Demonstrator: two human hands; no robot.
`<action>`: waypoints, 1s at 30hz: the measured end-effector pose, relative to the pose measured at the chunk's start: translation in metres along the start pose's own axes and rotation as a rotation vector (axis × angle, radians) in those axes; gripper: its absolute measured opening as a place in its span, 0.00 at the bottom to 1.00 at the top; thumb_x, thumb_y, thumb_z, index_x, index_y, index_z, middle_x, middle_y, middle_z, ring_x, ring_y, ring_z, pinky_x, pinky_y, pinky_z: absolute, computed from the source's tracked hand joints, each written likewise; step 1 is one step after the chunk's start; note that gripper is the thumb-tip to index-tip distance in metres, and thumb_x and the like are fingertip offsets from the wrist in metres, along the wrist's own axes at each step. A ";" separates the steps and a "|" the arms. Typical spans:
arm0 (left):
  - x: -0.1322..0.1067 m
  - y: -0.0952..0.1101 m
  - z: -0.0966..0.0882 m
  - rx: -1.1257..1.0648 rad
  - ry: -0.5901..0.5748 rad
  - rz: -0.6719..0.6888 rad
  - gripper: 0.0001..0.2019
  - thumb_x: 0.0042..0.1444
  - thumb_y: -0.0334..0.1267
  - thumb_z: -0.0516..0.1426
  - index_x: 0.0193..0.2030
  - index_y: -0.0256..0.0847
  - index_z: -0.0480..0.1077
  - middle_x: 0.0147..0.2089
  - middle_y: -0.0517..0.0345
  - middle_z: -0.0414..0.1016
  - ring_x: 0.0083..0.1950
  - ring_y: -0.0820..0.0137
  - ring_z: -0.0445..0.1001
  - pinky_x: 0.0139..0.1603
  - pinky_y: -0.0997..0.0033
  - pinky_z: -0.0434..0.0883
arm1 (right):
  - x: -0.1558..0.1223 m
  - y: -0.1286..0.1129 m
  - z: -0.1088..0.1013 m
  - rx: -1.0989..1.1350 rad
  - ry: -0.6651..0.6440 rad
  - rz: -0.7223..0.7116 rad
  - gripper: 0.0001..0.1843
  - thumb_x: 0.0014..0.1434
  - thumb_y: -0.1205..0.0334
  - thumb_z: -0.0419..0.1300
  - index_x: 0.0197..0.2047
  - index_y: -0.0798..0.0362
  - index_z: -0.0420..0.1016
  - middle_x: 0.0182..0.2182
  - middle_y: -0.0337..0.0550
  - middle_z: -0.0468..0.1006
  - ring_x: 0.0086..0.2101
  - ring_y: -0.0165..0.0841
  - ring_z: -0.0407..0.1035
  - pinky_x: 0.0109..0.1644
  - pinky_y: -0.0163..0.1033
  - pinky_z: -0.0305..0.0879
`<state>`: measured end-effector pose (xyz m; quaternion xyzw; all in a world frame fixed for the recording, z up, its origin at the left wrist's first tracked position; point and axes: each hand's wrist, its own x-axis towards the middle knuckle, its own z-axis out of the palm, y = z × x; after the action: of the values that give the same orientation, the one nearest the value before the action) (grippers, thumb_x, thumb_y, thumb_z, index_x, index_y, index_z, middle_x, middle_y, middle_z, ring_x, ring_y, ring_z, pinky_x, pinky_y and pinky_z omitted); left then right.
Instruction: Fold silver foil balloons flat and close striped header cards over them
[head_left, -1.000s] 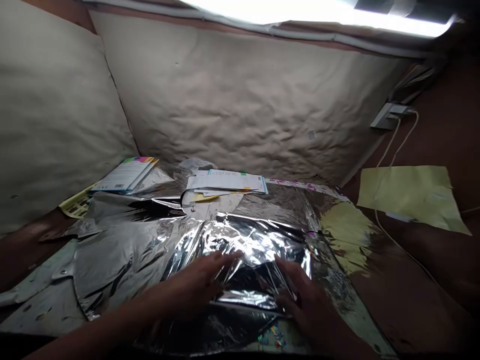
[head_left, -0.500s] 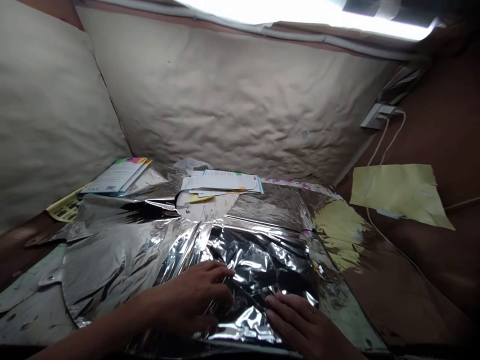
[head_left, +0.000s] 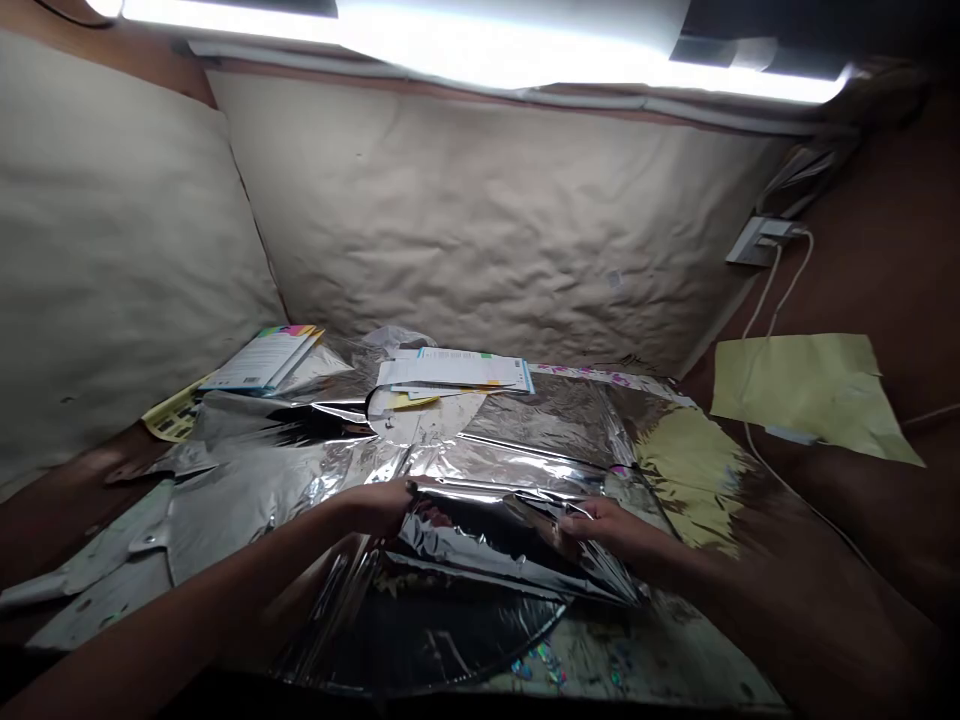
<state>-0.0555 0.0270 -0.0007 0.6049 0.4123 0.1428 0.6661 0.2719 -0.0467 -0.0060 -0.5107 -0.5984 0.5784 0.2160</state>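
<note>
My left hand (head_left: 381,506) is closed on the left end of a shiny silver foil sheet (head_left: 480,525), and my right hand (head_left: 604,526) grips its right side. Between them the sheet is lifted and folded away from me, its upper edge nearly straight. Below it lies a dark, glossy piece (head_left: 450,640) with a curved front edge; I cannot tell whether it joins the held sheet. More crinkled foil (head_left: 247,480) spreads to the left of my left hand. Small shiny scraps (head_left: 551,660) lie on the table near the curved edge.
Printed cards (head_left: 457,370) lie behind the foil, and booklets (head_left: 266,358) rest at the back left. A yellow paper (head_left: 814,390) hangs at the right near a cable and a socket (head_left: 761,240). A lamp (head_left: 495,45) glows overhead.
My hands lay on the foil with fingers spread. Now both grip it, and its front part has been raised and turned back, uncovering the dark curved piece and the table.
</note>
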 end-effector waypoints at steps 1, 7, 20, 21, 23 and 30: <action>0.003 0.002 -0.006 -0.049 0.055 -0.062 0.15 0.45 0.40 0.61 0.40 0.37 0.75 0.27 0.58 0.73 0.29 0.65 0.74 0.33 0.67 0.72 | 0.006 -0.001 -0.001 0.010 0.005 0.054 0.22 0.57 0.45 0.58 0.23 0.55 0.73 0.22 0.39 0.71 0.26 0.31 0.62 0.37 0.38 0.60; -0.013 0.029 0.003 0.609 0.504 0.348 0.21 0.62 0.43 0.49 0.59 0.40 0.67 0.54 0.48 0.76 0.54 0.59 0.74 0.54 0.56 0.70 | 0.011 -0.007 0.005 -0.031 0.019 0.146 0.23 0.56 0.47 0.57 0.17 0.54 0.69 0.15 0.35 0.62 0.21 0.28 0.52 0.29 0.36 0.49; 0.008 -0.017 0.064 1.206 0.055 0.276 0.40 0.63 0.64 0.44 0.75 0.47 0.39 0.76 0.45 0.34 0.75 0.46 0.31 0.69 0.34 0.34 | -0.018 0.022 -0.009 0.199 0.338 0.069 0.22 0.52 0.43 0.66 0.33 0.54 0.71 0.18 0.30 0.64 0.20 0.25 0.54 0.24 0.32 0.49; 0.008 -0.017 0.064 1.212 0.054 0.268 0.40 0.63 0.64 0.45 0.75 0.47 0.39 0.76 0.44 0.33 0.75 0.46 0.32 0.69 0.34 0.34 | -0.019 0.026 -0.009 0.164 0.355 0.079 0.23 0.52 0.42 0.65 0.29 0.54 0.69 0.17 0.31 0.63 0.19 0.25 0.53 0.24 0.33 0.49; 0.008 -0.017 0.064 1.221 0.064 0.262 0.40 0.62 0.64 0.45 0.75 0.48 0.40 0.76 0.44 0.33 0.75 0.45 0.32 0.69 0.33 0.34 | -0.018 0.032 -0.007 0.089 0.375 0.106 0.25 0.52 0.39 0.63 0.23 0.53 0.64 0.16 0.32 0.64 0.18 0.25 0.54 0.23 0.34 0.49; 0.012 -0.025 0.066 1.225 0.099 0.301 0.40 0.62 0.65 0.46 0.75 0.50 0.39 0.76 0.44 0.34 0.75 0.45 0.32 0.68 0.33 0.34 | -0.007 0.025 -0.008 -0.347 0.614 0.101 0.25 0.62 0.42 0.51 0.25 0.52 0.70 0.17 0.38 0.69 0.20 0.31 0.64 0.25 0.36 0.56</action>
<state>-0.0083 -0.0152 -0.0331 0.9206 0.3598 0.0006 0.1516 0.2906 -0.0533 -0.0247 -0.7189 -0.5686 0.2976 0.2669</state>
